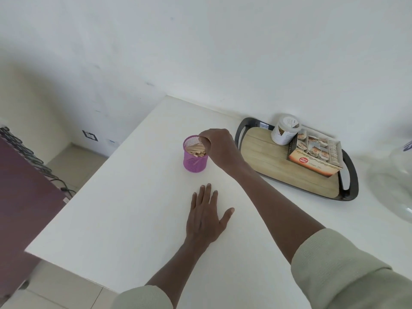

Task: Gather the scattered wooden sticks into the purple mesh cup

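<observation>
While the cup stands upright on the table, both bare hands are in view, as follows.

Purple mesh cup (pixel 194 160): upright on the white table (pixel 124 197), toward its far middle, just left of the tray and apart from it.

Wooden sticks (pixel 196 150): a bundle inside the cup, leaning, their ends below the rim; I see none lying loose on the tabletop.

Right hand (pixel 219 146): reaches across from the right, poised over the cup's right rim, knuckles up. Its fingers (pixel 206 140) curl downward, close together, at the cup's mouth; whether they pinch a stick I cannot tell, since the tips are hidden behind the hand.

Left hand (pixel 206 216): lies flat, palm down, on the table nearer the person, well apart from the cup. Four fingers are straight and nearly together, the thumb spread out to the right; it holds nothing.

Sleeves: pale, pushed up on both forearms.

Tray (pixel 267 161): dark rim with a wood-pattern base, at the right by the wall, carrying a white jar (pixel 284 130) and, touching it, an open printed box (pixel 316 152) of sachets.
</observation>
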